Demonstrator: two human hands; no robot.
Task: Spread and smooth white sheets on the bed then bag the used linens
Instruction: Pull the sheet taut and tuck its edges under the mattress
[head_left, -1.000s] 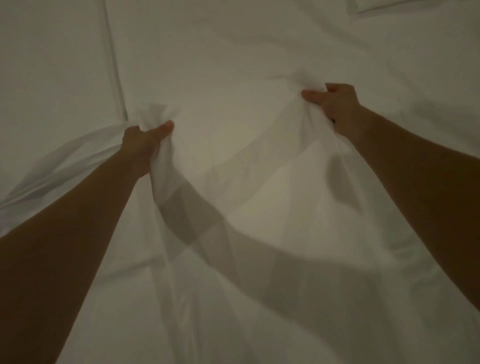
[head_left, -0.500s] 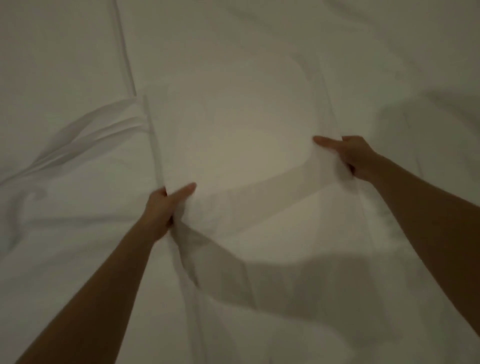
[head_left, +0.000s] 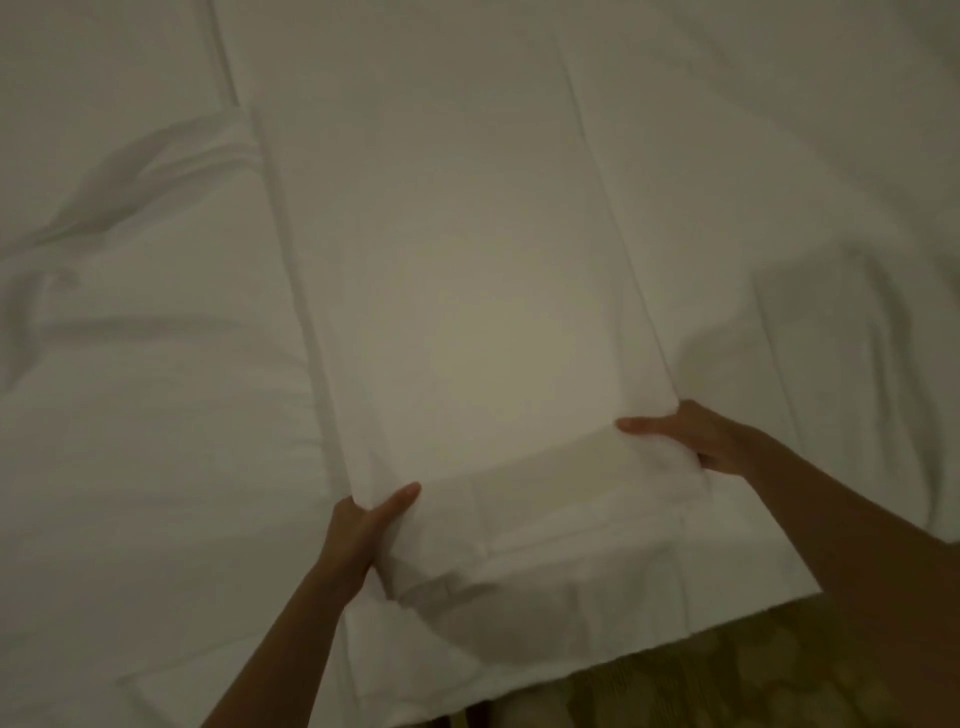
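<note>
Patterned carpet (head_left: 753, 670) shows just below bed edge (head_left: 675, 631). Above that edge, left hand (head_left: 363, 525) & right hand (head_left: 696, 441) each pinch a near corner of the folded white sheet (head_left: 457, 291), thumbs on top, fingers curled under. Sheet runs flat up the bed; wrinkles (head_left: 145, 171) far left of it.

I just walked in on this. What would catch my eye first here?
Two bare hands gripping a long strip of white sheet that runs up the middle of the bed: the left hand holds its near left edge, the right hand its near right edge. To the left lies a patch of rumpled white bedding, and a patterned floor shows at bottom right.
</note>
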